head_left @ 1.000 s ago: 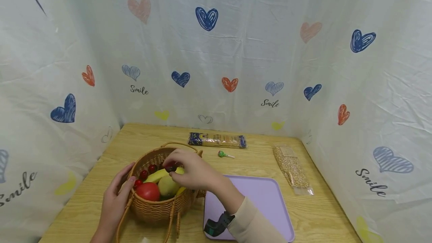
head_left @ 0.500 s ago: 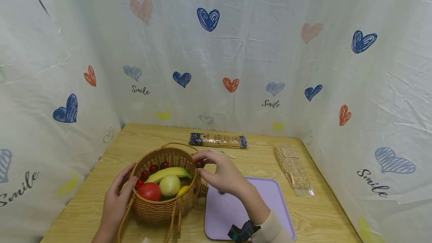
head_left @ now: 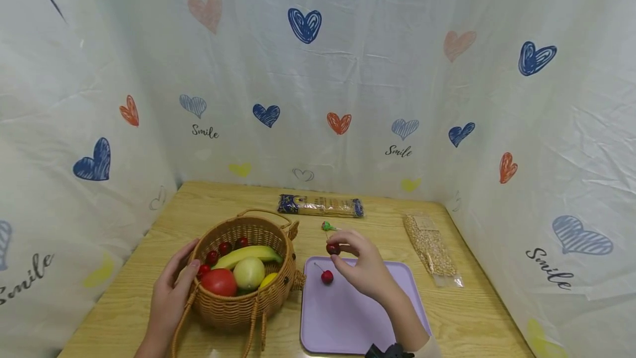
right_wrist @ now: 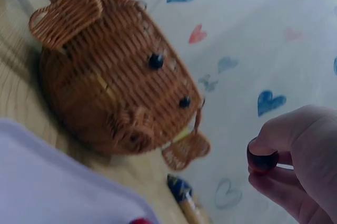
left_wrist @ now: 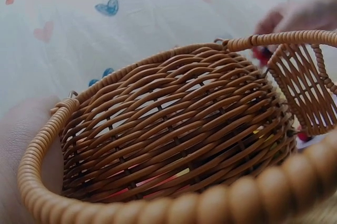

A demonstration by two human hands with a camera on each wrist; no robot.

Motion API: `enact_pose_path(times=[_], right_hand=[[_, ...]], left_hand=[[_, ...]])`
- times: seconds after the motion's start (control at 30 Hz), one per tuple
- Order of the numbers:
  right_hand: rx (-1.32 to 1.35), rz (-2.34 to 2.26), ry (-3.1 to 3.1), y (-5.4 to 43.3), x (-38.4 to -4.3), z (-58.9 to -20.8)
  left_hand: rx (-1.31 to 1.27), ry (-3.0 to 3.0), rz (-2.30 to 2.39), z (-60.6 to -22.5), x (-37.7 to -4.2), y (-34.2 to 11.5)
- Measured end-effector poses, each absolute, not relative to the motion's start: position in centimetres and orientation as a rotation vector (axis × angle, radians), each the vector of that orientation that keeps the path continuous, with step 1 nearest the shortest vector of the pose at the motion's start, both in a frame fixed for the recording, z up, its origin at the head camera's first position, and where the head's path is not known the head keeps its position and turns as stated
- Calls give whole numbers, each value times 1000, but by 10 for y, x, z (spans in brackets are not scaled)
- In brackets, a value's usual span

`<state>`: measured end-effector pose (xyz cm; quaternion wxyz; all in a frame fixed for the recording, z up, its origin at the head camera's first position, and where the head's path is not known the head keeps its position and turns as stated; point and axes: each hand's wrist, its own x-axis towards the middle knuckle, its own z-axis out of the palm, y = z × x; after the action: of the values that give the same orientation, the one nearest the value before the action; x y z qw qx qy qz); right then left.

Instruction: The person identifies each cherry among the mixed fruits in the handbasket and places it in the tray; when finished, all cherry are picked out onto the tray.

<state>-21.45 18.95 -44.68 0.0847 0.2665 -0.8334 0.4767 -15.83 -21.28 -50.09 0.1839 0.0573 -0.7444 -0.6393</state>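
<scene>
"Smile" is running in black script across the white curtain [head_left: 358, 82] among the hearts, one copy being cut off at the top right. Printing is showing on the long blue-ended packet [head_left: 320, 206], and a pale label is sitting on the bag of kernels [head_left: 431, 247], but both are too small for me to read.

The right hand [head_left: 365, 269] is pinching a dark red cherry [head_left: 333, 249] above the far edge of the lavender tray [head_left: 358, 314], where a stemmed cherry [head_left: 327, 277] is lying. The left hand [head_left: 170, 291] is resting at the rim of the wicker basket [head_left: 228, 311], thumb spread from fingers.

Only from the head is the basket showing its banana [head_left: 248, 256] and small red fruits [head_left: 225, 248] clearly; the right wrist is catching two dark beads [right_wrist: 156, 61] on its outer wall, while the left wrist is glimpsing red and yellow through the weave.
</scene>
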Motion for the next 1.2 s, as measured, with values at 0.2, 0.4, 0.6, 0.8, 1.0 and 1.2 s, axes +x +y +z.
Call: enact_pose_path(times=[0.2, 0.4, 0.6, 0.8, 1.0, 1.2], right_hand=[[688, 1416, -2493, 212, -212, -474], [521, 1446, -2522, 230, -210, -494], [476, 1396, -2563, 242, -207, -513], [485, 1335, -2586, 246, -206, -525], [463, 1219, -2632, 247, -205, -534], [429, 1183, -2676, 248, -205, -540]], left_hand=[[168, -2111, -1781, -500, -159, -213], [137, -2095, -1785, -502, -160, -213], [139, -2108, -1753, -503, -160, -214], [160, -2120, -1759, -502, -159, -213], [166, -2122, -1765, -504, -160, -213], [175, -2134, -1761, -503, -160, -214]])
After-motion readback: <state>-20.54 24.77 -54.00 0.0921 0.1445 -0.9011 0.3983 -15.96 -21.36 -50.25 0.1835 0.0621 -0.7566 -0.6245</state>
